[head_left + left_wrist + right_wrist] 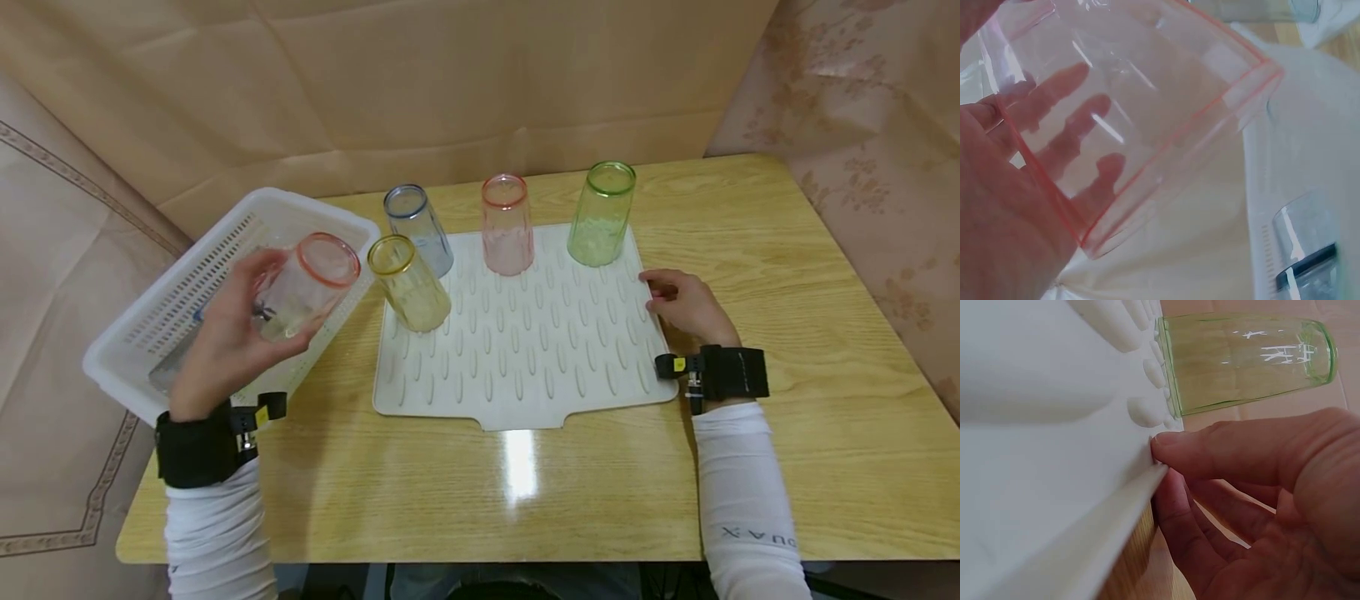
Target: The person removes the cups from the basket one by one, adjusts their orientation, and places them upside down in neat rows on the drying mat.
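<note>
My left hand [225, 337] grips a clear pink-tinted glass [296, 287] over the white plastic basket [120, 367]. In the left wrist view its fingers show through the wall of the glass. On the right, my right hand [693, 310] pinches the edge of a white ridged drying mat [517, 367] between thumb and fingers. A green glass [600, 221] stands near that hand, its narrower end up in the right wrist view. A second pink glass [507, 229] stands at the mat's back edge. To the left are a blue glass [423, 233] and a yellow glass [412, 287].
The basket has slotted walls and sits at the table's left, with a clear dark-banded glass [1300, 240] in it. Behind the wooden table [810, 467] hangs a tan cloth [450, 92]. The table's front edge runs below both forearms.
</note>
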Demonstrator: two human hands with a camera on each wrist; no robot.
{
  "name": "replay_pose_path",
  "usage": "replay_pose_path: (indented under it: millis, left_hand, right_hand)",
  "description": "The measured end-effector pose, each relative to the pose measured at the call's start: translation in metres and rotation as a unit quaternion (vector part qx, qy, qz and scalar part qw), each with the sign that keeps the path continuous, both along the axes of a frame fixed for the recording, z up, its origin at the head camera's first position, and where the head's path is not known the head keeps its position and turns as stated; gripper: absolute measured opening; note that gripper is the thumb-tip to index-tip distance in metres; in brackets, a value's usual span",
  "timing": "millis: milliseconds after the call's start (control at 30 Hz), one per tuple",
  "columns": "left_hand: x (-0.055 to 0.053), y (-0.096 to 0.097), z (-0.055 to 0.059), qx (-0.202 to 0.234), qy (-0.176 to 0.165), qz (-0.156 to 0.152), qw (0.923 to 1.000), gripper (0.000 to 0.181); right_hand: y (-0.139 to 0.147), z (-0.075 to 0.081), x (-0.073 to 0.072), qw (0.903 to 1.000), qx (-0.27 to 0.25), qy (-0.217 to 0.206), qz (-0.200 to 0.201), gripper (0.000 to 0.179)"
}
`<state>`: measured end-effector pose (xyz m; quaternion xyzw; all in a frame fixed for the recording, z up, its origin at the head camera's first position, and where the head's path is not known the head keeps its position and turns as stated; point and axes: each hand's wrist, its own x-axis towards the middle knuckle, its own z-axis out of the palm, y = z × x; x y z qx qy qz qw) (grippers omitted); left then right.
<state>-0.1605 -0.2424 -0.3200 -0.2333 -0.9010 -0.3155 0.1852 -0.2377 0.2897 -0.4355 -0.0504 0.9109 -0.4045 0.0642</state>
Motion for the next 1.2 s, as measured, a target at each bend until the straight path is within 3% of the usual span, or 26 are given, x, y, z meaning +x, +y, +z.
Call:
replay_pose_path:
  millis: [233, 900, 1200]
  left_hand:
    - [0.002, 0.012, -0.013, 0.047, -0.040, -0.014, 0.9980, 0.089]
    - [-0.005, 0.039, -0.045, 0.124, -0.016, -0.066, 0.9899, 0.089]
    - [-0.004, 0.053, -0.052, 0.140, -0.032, -0.082, 0.9862, 0.094]
  right_hand:
    - [0.001, 0.000, 0.000, 1.0000, 0.001, -0.002, 0.003, 0.044]
    - [0.001, 0.001, 0.000, 1.0000, 0.002, 0.001, 0.008, 0.044]
    - [-0.001, 0.001, 0.002, 1.0000, -0.001, 0.005, 0.007, 0.043]
